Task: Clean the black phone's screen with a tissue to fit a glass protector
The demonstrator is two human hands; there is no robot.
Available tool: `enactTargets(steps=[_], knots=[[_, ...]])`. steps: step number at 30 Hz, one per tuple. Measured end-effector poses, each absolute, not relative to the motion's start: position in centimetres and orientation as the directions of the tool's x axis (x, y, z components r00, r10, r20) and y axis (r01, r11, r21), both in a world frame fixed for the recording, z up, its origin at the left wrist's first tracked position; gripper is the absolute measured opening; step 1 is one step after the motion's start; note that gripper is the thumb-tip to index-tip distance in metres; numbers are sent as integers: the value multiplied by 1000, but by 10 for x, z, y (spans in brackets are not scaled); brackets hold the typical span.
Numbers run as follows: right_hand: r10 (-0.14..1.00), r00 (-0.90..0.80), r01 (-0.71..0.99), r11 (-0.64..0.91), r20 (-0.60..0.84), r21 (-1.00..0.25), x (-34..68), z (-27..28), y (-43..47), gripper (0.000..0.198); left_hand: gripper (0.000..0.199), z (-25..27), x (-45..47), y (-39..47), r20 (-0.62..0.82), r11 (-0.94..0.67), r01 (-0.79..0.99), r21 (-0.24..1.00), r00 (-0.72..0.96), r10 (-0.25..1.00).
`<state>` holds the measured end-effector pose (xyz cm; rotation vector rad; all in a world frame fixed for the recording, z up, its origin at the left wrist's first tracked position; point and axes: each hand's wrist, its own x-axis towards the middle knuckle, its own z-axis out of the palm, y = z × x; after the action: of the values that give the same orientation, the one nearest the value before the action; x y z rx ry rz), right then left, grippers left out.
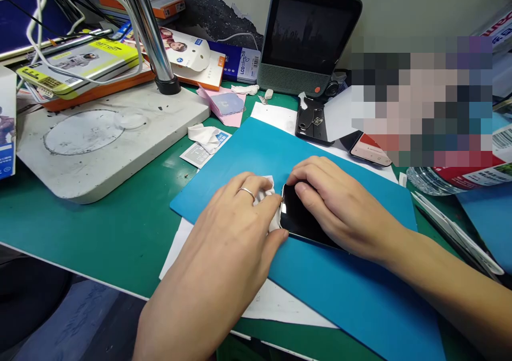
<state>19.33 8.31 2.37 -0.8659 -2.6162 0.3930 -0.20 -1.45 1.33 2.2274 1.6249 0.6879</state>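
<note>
A black smartphone (pixel 304 217) lies screen up on the blue mat (pixel 236 158). My left hand (pixel 236 227), with a ring on one finger, is closed round a crumpled white wipe (pixel 273 219) at the phone's left end. Its thumb and forefinger touch that end. My right hand (pixel 332 206) rests over the phone from the right, its fingers curled at the far edge and the thumb above the glass. The palm hides the phone's right part.
A grey stand base (pixel 176 121) with a metal pole takes up the left. Boxes (pixel 84 65) are stacked behind it. A tablet-like screen (pixel 308 35) stands at the back, with a black phone case (pixel 310 123) before it. A bottle (pixel 448 182) lies at right.
</note>
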Motion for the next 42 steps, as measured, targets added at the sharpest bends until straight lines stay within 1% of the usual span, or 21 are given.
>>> enactTargets(steps=[8, 13, 25, 34, 42], knots=[[615, -750, 516, 774, 244, -367, 192, 22, 83, 20, 28, 13, -4, -17, 205, -308, 812, 496, 236, 950], [622, -751, 531, 768, 221, -358, 191, 23, 84, 20, 30, 11, -5, -14, 216, -334, 798, 501, 259, 941], [647, -740, 543, 737, 186, -401, 189, 24, 83, 20, 31, 14, -2, -13, 215, -307, 807, 504, 226, 950], [644, -742, 537, 738, 188, -408, 190, 22, 84, 20, 31, 10, -4, -16, 262, -319, 816, 482, 213, 941], [635, -747, 528, 747, 198, -403, 193, 22, 84, 19, 33, 12, -3, -17, 257, -320, 824, 468, 220, 941]])
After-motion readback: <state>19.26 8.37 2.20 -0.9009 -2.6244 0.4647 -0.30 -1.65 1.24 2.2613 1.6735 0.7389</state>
